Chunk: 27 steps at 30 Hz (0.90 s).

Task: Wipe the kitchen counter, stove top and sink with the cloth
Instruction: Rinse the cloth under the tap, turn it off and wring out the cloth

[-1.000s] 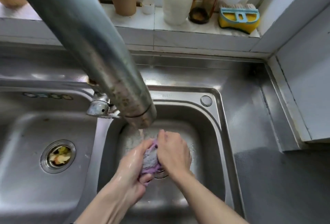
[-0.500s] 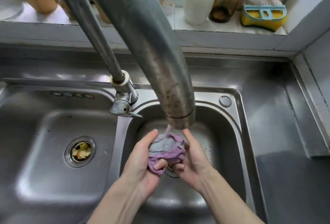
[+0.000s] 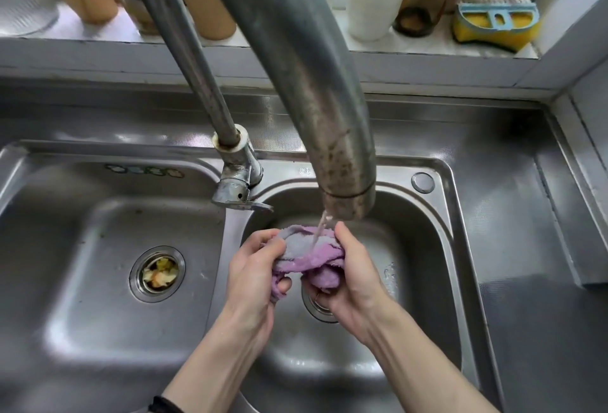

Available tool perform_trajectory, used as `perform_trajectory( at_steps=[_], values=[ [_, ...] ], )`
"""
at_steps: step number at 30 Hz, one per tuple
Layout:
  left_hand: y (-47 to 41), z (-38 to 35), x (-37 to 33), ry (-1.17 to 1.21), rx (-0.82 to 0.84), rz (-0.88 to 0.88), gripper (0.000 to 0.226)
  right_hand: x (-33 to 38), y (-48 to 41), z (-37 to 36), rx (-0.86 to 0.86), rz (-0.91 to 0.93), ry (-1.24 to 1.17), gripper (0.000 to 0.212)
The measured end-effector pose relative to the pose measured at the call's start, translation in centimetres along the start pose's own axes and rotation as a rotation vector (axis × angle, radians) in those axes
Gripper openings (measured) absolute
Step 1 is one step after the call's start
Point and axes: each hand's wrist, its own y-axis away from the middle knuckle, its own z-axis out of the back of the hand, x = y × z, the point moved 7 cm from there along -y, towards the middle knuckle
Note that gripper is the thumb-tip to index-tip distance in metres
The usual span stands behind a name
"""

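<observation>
So in the last second you've opened the cloth [image 3: 309, 253] out from a tight scrunch, and now the thin stream from the tap [image 3: 332, 136] lands right on the spread grey and purple face. Looks like you're rinsing, not wiping yet. Your left hand [image 3: 253, 268] and right hand [image 3: 352, 273] are both clamped on the cloth's ends, over the right basin [image 3: 424, 258] and its drain. The left basin [image 3: 82, 248] is bare except for food scraps sitting in its strainer [image 3: 158, 273]. A scrub brush [image 3: 496, 23] sits on the ledge behind.
</observation>
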Motion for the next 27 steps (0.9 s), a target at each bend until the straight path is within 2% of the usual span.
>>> perform_trajectory(
  at_steps=[3, 7, 14, 18, 20, 22, 23, 25, 27],
  values=[
    [0.0, 0.4, -0.2, -0.031, -0.004, -0.048, 0.011, -0.1, -0.7, 0.5, -0.044, 0.018, -0.005, 0.047],
    [0.3, 1.1, -0.5, -0.073, -0.040, -0.121, 0.010, 0.0, -1.1, 0.4, -0.067, 0.077, 0.004, 0.025],
    [1.0, 3.5, -2.1, -0.140, -0.174, -0.303, 0.024, 0.1, -0.5, 0.2, -0.163, 0.170, 0.405, 0.034],
    [1.6, 3.9, -2.3, -0.179, -0.191, -0.314, 0.039, -0.6, -0.4, -0.2, -0.142, 0.107, 0.364, 0.034],
    [1.3, 3.9, -2.1, -0.211, -0.211, -0.280, 0.037, -0.6, -0.1, -0.6, -0.087, 0.116, 0.302, 0.029],
    [0.8, 3.3, -1.5, -0.276, -0.200, -0.217, 0.029, 0.2, 1.0, -0.9, -0.049, 0.193, 0.290, 0.018],
    [0.6, 2.6, -0.9, -0.310, -0.165, -0.156, 0.026, 0.8, 1.7, -1.0, -0.039, 0.242, 0.301, 0.019],
    [0.2, 0.7, 0.4, -0.277, -0.065, 0.015, 0.025, 2.2, 3.7, -1.1, -0.080, 0.379, 0.418, 0.023],
    [0.2, -2.1, 2.0, -0.080, 0.079, 0.260, 0.028, 3.7, 6.1, -1.2, -0.188, 0.544, 0.668, 0.023]
  ],
)
